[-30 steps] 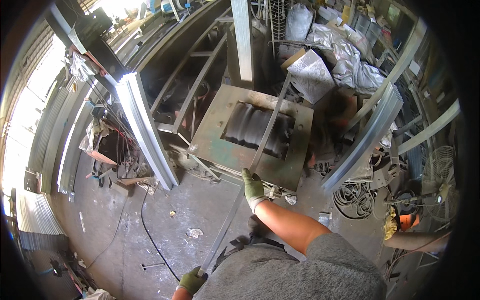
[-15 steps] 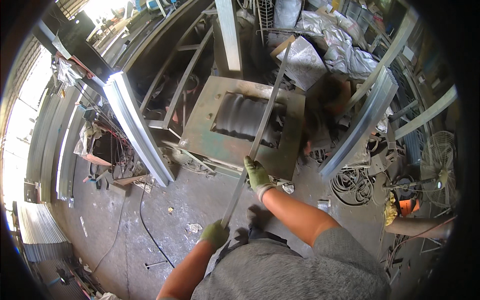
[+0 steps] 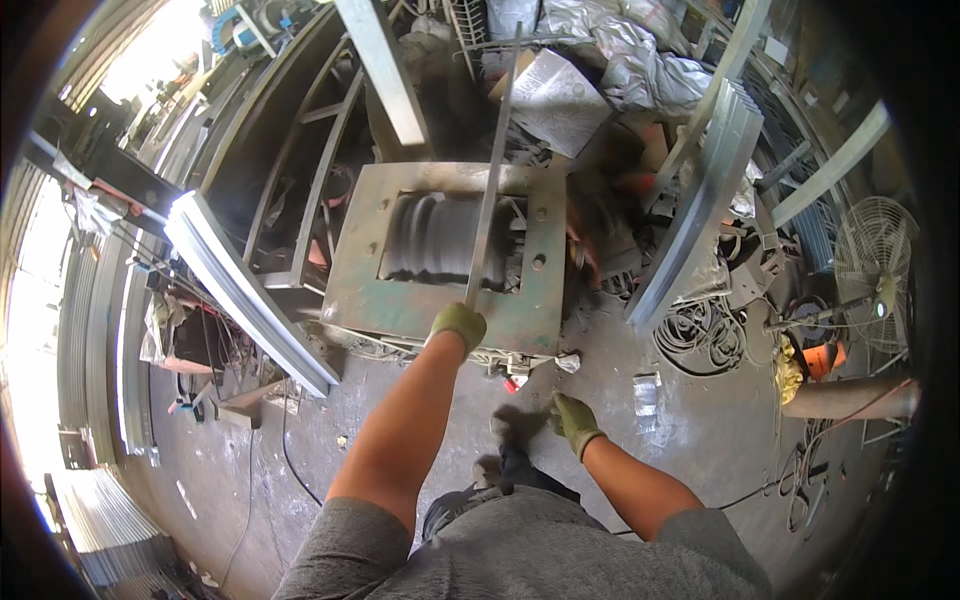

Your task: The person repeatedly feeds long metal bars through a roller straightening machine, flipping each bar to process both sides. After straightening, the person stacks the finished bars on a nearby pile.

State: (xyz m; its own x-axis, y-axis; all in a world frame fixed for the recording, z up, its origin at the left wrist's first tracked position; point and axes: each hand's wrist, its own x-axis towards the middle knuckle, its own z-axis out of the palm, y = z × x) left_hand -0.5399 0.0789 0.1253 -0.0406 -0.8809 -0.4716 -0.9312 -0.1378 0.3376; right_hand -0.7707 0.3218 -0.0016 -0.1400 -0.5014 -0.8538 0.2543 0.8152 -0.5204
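Note:
A long, narrow grey metal bar [image 3: 487,215] reaches away from me, across the opening of a worn green metal machine [image 3: 350,300]. My left hand [image 3: 460,327], in a green work glove, is closed round the bar's near end at the machine's front edge. Inside the opening, a dark ridged roller [image 3: 430,240] looks smeared, as if spinning. My right hand [image 3: 577,422], gloved alike, is apart from the bar, low in front of the machine. Its fingers are loosely apart and hold nothing. The bar's far end lies near a tilted pale board [image 3: 560,100].
Stacked silvery metal channels [image 3: 250,290] lean at the left, and another stack [image 3: 700,200] leans at the right. A coiled cable [image 3: 700,335] and a stand fan [image 3: 875,265] are on the right. A black cable [image 3: 290,455] crosses the floor at left.
My left hand has moved forward and right with the bar, up to the machine. My right hand has let go of the bar and dropped back to the right.

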